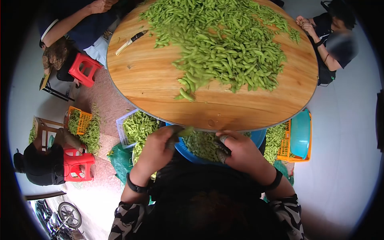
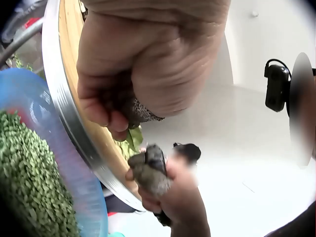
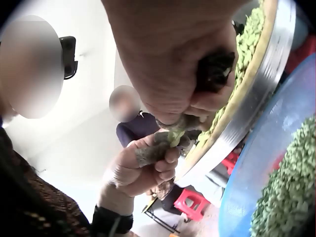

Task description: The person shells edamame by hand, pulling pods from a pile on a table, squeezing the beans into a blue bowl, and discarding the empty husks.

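My left hand [image 1: 157, 147] pinches a green soybean pod [image 1: 186, 131] between thumb and fingers. Grey coverings wrap the fingertips of both hands. My right hand [image 1: 244, 150] grips a small tool with a black handle [image 3: 213, 71]; its working end is hidden by the fingers. In the right wrist view the pod shows between the two hands' fingertips. Below both hands stands a blue basin [image 1: 182, 150] holding many shelled green beans [image 2: 29, 182]. A large heap of soybean pods [image 1: 228, 52] covers much of the round wooden table [image 1: 140, 86] in front.
A knife [image 1: 132, 42] lies at the table's left. Crates of pods flank me: a pale lilac crate [image 1: 125, 130] on the left, an orange crate [image 1: 285, 148] on the right with a teal basket [image 1: 301, 132]. Red stools [image 1: 85, 69] and other people are around.
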{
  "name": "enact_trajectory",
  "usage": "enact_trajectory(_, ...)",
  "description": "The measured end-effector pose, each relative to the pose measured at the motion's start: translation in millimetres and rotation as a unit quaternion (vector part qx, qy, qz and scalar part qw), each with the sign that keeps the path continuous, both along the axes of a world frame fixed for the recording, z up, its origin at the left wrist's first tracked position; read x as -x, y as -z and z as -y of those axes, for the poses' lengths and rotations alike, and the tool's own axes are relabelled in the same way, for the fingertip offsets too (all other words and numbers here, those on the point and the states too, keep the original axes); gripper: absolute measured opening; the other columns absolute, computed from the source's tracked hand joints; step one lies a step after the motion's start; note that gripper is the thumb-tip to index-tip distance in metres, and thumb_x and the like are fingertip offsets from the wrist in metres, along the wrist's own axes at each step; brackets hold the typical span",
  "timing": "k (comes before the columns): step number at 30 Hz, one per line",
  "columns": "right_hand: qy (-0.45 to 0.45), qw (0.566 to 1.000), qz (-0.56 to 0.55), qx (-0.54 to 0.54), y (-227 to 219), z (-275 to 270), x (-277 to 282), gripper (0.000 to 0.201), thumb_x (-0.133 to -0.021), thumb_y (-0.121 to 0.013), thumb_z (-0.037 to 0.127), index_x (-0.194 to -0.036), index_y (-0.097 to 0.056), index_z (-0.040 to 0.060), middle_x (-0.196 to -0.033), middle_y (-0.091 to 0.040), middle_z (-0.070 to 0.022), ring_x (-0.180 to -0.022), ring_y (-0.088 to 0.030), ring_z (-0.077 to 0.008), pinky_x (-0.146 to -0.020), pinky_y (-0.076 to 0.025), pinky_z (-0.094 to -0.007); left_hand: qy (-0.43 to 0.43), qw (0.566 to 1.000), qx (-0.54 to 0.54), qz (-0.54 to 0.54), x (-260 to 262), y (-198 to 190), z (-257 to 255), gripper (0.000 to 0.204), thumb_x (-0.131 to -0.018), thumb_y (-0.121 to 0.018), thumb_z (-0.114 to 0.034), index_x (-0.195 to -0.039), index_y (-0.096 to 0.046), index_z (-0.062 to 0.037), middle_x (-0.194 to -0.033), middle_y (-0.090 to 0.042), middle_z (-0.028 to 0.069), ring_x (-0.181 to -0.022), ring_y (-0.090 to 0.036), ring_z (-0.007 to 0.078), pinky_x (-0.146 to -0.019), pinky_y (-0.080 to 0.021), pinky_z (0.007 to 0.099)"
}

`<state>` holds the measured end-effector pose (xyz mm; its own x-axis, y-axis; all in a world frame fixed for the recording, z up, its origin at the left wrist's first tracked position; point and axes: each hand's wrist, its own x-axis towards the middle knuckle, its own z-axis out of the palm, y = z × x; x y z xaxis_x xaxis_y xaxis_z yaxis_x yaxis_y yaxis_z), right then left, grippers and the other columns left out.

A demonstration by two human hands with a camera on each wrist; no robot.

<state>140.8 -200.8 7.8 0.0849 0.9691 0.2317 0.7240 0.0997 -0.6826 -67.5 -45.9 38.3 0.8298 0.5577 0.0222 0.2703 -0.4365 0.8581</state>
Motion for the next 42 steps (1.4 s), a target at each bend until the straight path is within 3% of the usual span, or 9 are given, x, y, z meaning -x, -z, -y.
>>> enact_trajectory(8, 0.105, 0.992, 0.057, 0.033, -20, -103, 14, 0.019, -0.08, -0.064, 0.013, -0.09, -0.055, 0.0002, -0.077, -0.062, -0.0169, -0.069, -0.062, -0.0354, -0.06, -0.05, -0.0455, -0.237, 0.875, -0.397, -0.144, 56, 8, -27, 0.024, -0.077, -0.055, 0.005, -0.1, -0.062, 0.0025, -0.107, -0.06, 0.0215, -0.097, -0.058, 0.041, -0.086, -0.048, 0.0459)
enact_trajectory(15, 0.153, 0.98, 0.124, -0.014, 0, -120, 9, 0.024, -0.082, -0.067, 0.019, -0.098, -0.057, 0.0035, -0.076, -0.063, -0.019, -0.058, -0.061, -0.0335, -0.053, -0.048, -0.0436, -0.131, 0.98, -0.144, 0.041, -14, 12, -17, 0.021, -0.086, -0.059, -0.004, -0.106, -0.064, 0.0005, -0.093, -0.066, 0.019, -0.081, -0.064, 0.0299, -0.071, -0.051, 0.0344)
enact_trajectory(20, 0.112, 0.921, -0.371, 0.038, 2, -74, 3, 0.018, -0.08, -0.065, 0.006, -0.095, -0.059, -0.0008, -0.081, -0.065, -0.0119, -0.072, -0.063, -0.0178, -0.065, -0.05, -0.0304, -0.026, 0.928, 0.345, 0.135, -58, 34, -11, 0.019, -0.097, -0.045, -0.008, -0.108, -0.059, 0.0003, -0.094, -0.068, 0.01, -0.079, -0.067, 0.0164, -0.064, -0.052, 0.0261)
enact_trajectory(22, 0.134, 0.9, -0.413, 0.042, 4, -63, -2, 0.021, -0.08, -0.064, 0.003, -0.101, -0.061, -0.0009, -0.082, -0.064, -0.0101, -0.075, -0.062, -0.0124, -0.069, -0.05, -0.0288, -0.031, 0.927, 0.349, 0.134, -71, 36, -5, 0.018, -0.097, -0.046, -0.008, -0.107, -0.059, -0.0002, -0.094, -0.068, 0.0099, -0.08, -0.067, 0.0162, -0.063, -0.052, 0.0259)
enact_trajectory(25, 0.07, 0.986, -0.145, -0.049, -1, -50, -14, 0.03, -0.084, -0.06, 0.003, -0.113, -0.057, -0.0017, -0.089, -0.065, -0.016, -0.08, -0.067, -0.0273, -0.072, -0.052, -0.0327, -0.064, 0.922, 0.349, 0.154, -84, 31, 3, 0.016, -0.096, -0.049, -0.007, -0.107, -0.059, -0.0005, -0.091, -0.068, 0.0089, -0.079, -0.067, 0.0152, -0.064, -0.053, 0.0254)
enact_trajectory(28, 0.121, 0.979, -0.122, -0.107, -11, -44, -15, 0.035, -0.085, -0.058, 0.004, -0.119, -0.054, -0.0002, -0.09, -0.065, -0.018, -0.082, -0.066, -0.0334, -0.073, -0.052, -0.0343, -0.073, 0.934, 0.312, 0.159, -86, 34, -1, 0.015, -0.095, -0.052, -0.006, -0.107, -0.059, -0.0004, -0.088, -0.067, 0.0068, -0.078, -0.065, 0.014, -0.066, -0.054, 0.0261)
enact_trajectory(39, 0.057, 0.933, -0.346, 0.083, -10, -37, -28, 0.038, -0.091, -0.05, 0.005, -0.129, -0.048, 0.0026, -0.081, -0.064, -0.0066, -0.076, -0.063, -0.0144, -0.072, -0.05, -0.0288, 0.015, 0.919, 0.358, 0.162, -89, 36, 1, 0.018, -0.095, -0.049, 0.0, -0.112, -0.057, 0.0029, -0.09, -0.066, 0.0067, -0.083, -0.064, 0.0146, -0.076, -0.056, 0.0297)
enact_trajectory(41, 0.056, 0.916, -0.382, 0.111, -9, -36, -28, 0.037, -0.092, -0.049, 0.006, -0.129, -0.048, 0.003, -0.08, -0.064, -0.0058, -0.073, -0.062, -0.0141, -0.071, -0.049, -0.028, 0.039, 0.995, -0.01, 0.094, -87, 44, -1, 0.016, -0.094, -0.053, -0.001, -0.109, -0.058, 0.0037, -0.088, -0.066, 0.0056, -0.083, -0.065, 0.0155, -0.074, -0.054, 0.0296)
enact_trajectory(42, 0.056, 0.909, -0.398, 0.109, -5, -36, -26, 0.032, -0.095, -0.046, 0.01, -0.127, -0.048, 0.0061, -0.077, -0.058, -0.002, -0.063, -0.05, -0.0088, -0.058, -0.041, -0.0235, 0.04, 0.995, -0.01, 0.093, -87, 42, 3, 0.016, -0.094, -0.053, -0.001, -0.109, -0.058, 0.0037, -0.088, -0.066, 0.0056, -0.083, -0.065, 0.0155, -0.074, -0.054, 0.0296)
